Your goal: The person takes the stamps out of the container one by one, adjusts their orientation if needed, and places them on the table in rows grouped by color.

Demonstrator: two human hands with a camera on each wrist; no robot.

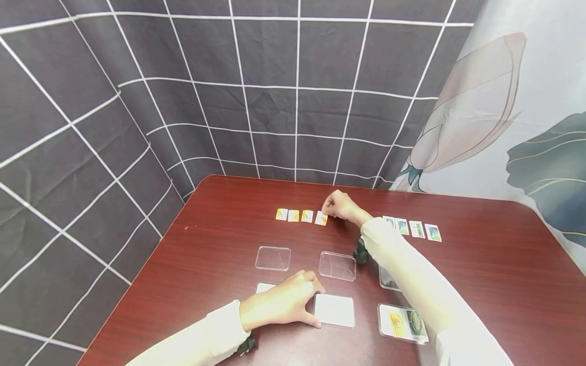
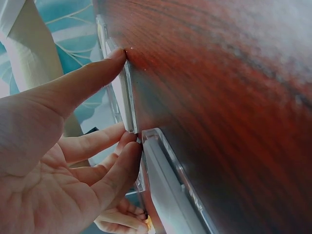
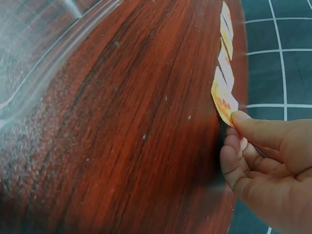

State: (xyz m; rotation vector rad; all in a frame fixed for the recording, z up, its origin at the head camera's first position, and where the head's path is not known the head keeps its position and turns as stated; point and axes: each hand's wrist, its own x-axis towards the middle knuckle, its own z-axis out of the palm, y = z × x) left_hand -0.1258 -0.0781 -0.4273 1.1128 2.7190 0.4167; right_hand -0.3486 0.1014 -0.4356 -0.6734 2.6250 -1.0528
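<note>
My right hand (image 1: 341,205) is at the far side of the table, thumb and fingers pinching the edge of a yellow-and-white stamp (image 3: 224,100). This stamp has a toothed edge and sits at the right end of a row of similar stamps (image 1: 293,215). Nearer the front, my left hand (image 1: 290,299) holds a clear plastic case (image 1: 334,310) with a white insert at its left end. Its thumb (image 2: 114,56) is at the near corner and the fingers at the far corner. Partly under that hand lies another white-filled case (image 1: 264,287).
Behind these are clear trays: one at left (image 1: 273,258), one in the middle (image 1: 337,266), and one partly hidden by my right arm (image 1: 388,278). A case holding yellow and green stamps (image 1: 403,323) lies front right. Green-blue stamps (image 1: 417,229) line the back right.
</note>
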